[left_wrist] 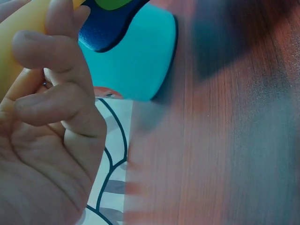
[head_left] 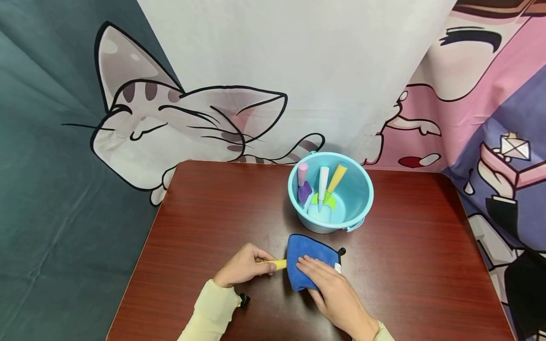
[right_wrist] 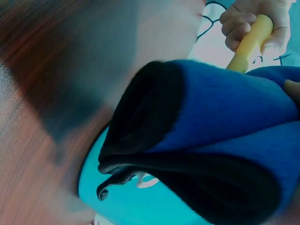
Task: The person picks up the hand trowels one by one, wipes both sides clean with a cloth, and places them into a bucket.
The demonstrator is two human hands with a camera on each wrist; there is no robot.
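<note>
My left hand (head_left: 247, 265) grips the yellow handle (head_left: 279, 264) of a toy tool, which also shows in the left wrist view. A bit of green (left_wrist: 115, 3) appears beyond that handle, against the cloth; most of the tool's head is hidden. Over the head lies a blue cloth (head_left: 304, 258) with a black edge, a white tag and a black loop. My right hand (head_left: 334, 293) holds the cloth around the tool, fingers on top and thumb below. In the right wrist view the cloth (right_wrist: 225, 103) is folded, its dark-edged folds facing the camera.
Just beyond the cloth, a light blue bucket (head_left: 362, 189) stands on the reddish-brown table (head_left: 222, 208). Inside are a purple toy tool (head_left: 303, 177), a white-handled shovel (head_left: 323, 187) and a yellow-handled green tool (head_left: 338, 177). A printed curtain (head_left: 324, 71) hangs behind the table.
</note>
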